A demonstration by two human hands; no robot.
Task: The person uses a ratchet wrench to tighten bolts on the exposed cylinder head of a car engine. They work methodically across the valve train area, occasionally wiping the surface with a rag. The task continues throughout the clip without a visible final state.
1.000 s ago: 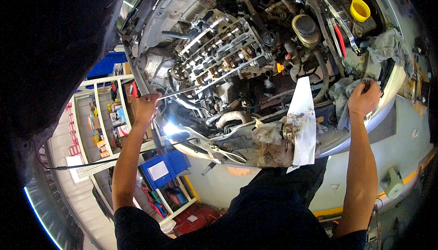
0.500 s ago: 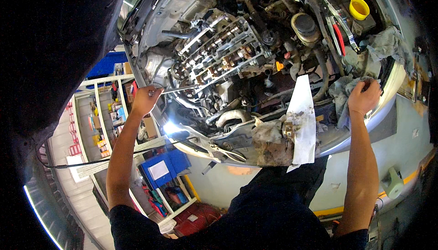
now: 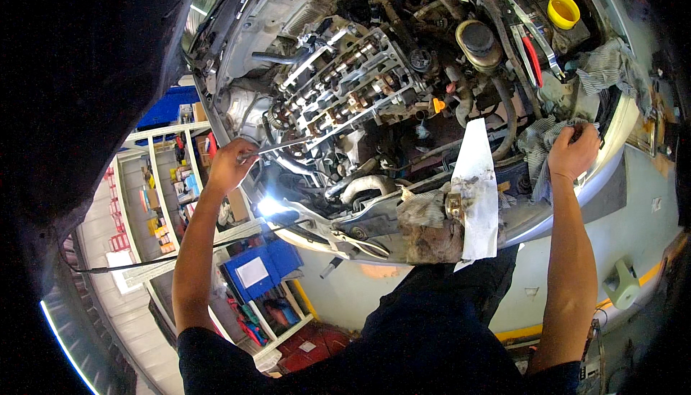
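Note:
My left hand (image 3: 232, 167) is closed round the near end of a slim metal rod-like tool (image 3: 283, 146). The tool's far end lies by the near edge of an uncovered engine (image 3: 353, 89) with its camshafts showing; the exact contact is too small to tell. At the car's front right edge, my right hand (image 3: 574, 153) has its fingers curled on a grey striped rag (image 3: 536, 146). Between my hands, a white paper sheet (image 3: 476, 211) and a stained rag (image 3: 425, 211) lie over the front edge, with a small dirty metal part (image 3: 453, 206) between them.
Pliers with a red handle (image 3: 531, 60) and a yellow cup (image 3: 563, 10) lie at the far right, near another striped rag (image 3: 607, 67). A bright lamp (image 3: 271, 205) glows below my left hand, its cable running left. Shelves with boxes (image 3: 155, 193) stand at the left.
My left hand has moved slightly down and turned, so the metal tool now slants more. My right hand stays on the rag.

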